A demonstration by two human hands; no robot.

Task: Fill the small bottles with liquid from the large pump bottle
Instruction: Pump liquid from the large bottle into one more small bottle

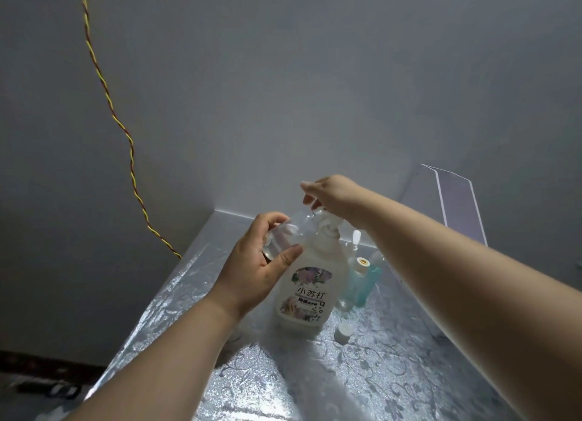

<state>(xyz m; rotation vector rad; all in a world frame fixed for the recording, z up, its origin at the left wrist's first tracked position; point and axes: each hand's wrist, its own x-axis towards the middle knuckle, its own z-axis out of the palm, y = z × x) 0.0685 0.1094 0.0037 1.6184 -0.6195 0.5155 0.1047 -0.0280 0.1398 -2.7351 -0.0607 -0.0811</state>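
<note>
A large white pump bottle with a flowered label stands on the silver patterned table. My right hand rests on top of its pump head, fingers curled over it. My left hand holds a small clear bottle tilted on its side, its mouth up against the pump nozzle. Just right of the pump bottle stand a small teal bottle and a small clear bottle; a white cap lies in front of them.
A white spray pump top sticks up behind the teal bottle. A clear acrylic stand leans at the table's back right. A twisted yellow-red cord hangs along the wall to the left. The table's left edge drops to the dark floor.
</note>
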